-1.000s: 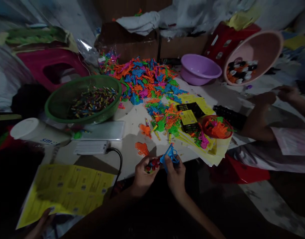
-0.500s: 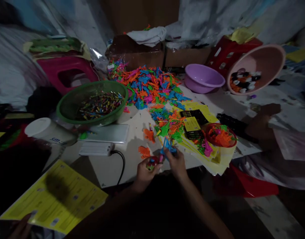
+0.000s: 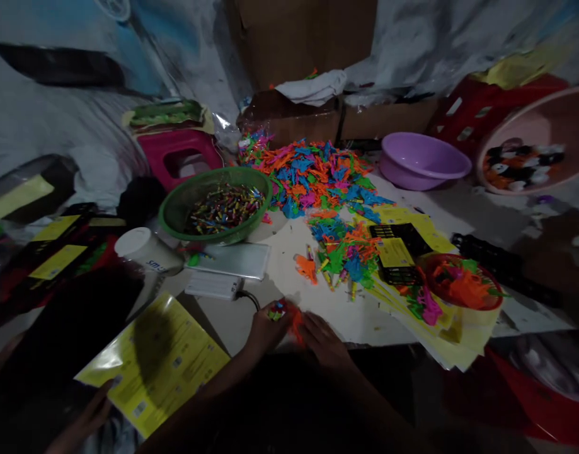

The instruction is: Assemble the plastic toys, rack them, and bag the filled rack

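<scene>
My left hand (image 3: pixel 265 326) is curled closed around several small colourful crayon-like sticks (image 3: pixel 276 311) near the table's front edge. Beside it, my right hand (image 3: pixel 324 339) has its fingers on an orange plastic piece (image 3: pixel 296 323), whose shape is partly hidden between the two hands. Another orange plastic piece (image 3: pixel 306 268) lies a little farther in. Several loose sticks (image 3: pixel 327 277) lie at the near edge of a small heap of coloured plastic pieces (image 3: pixel 339 249). A blue piece (image 3: pixel 354 267) is at this heap's near side.
A large pile of plastic pieces (image 3: pixel 312 173) sits at the back. Left of it stands a green basin (image 3: pixel 213 238) of sticks; to the right are a purple basin (image 3: pixel 421 161) and red basket (image 3: pixel 464 302). Another person's hand (image 3: pixel 93 410) holds a yellow printed sheet (image 3: pixel 161 366).
My right hand has let go of the blue plastic piece and moved onto an orange one near my left hand. More sticks lie by the small heap. The view has shifted left.
</scene>
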The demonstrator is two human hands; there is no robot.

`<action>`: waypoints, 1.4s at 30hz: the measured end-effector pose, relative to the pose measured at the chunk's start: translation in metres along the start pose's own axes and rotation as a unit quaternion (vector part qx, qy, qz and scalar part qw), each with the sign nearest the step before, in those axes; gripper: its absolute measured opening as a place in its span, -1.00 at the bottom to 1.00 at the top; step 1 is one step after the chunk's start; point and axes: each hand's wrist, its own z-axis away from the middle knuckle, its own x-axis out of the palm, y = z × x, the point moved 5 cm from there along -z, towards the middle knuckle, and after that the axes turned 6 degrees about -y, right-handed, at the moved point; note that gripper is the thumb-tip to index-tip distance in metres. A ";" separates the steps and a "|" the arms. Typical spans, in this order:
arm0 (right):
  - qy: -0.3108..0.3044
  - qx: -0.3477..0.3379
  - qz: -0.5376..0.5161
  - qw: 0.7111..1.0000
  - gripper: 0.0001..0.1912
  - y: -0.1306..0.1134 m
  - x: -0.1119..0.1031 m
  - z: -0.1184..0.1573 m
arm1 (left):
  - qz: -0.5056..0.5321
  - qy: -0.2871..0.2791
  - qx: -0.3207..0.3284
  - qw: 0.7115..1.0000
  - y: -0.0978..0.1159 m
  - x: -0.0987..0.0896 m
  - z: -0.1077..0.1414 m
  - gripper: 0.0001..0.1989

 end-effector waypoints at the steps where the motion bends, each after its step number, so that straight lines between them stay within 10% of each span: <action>1: 0.017 -0.010 -0.023 1.000 -0.57 0.002 -0.007 0.011 | -0.005 -0.019 -0.002 1.000 -0.001 0.004 0.003 -0.78; 6: 0.120 0.123 -0.156 0.973 -0.80 0.008 -0.057 0.034 | 0.087 -0.191 -0.032 0.977 0.015 0.038 0.020 -0.72; 11: 0.237 0.348 -0.363 0.831 -0.72 0.008 -0.091 0.026 | 0.155 -0.237 -0.012 0.959 0.049 0.058 0.025 -0.69; 19: 0.198 0.270 -0.573 0.748 -0.61 -0.003 -0.093 0.004 | 0.270 -0.349 -0.177 0.880 0.046 0.073 0.051 -0.67; 25: 0.360 0.333 -0.565 0.663 -0.75 0.014 -0.098 0.017 | 0.105 -0.230 -0.110 0.961 0.040 0.063 0.040 -0.56; 32: 0.311 0.350 -0.584 0.663 -0.73 0.013 -0.084 0.018 | 0.013 -0.171 -0.052 0.984 0.043 0.060 0.036 -0.57; 42: 0.325 0.347 -0.599 0.645 -0.77 0.006 -0.082 0.016 | 0.076 -0.227 -0.075 0.968 0.051 0.069 0.038 -0.64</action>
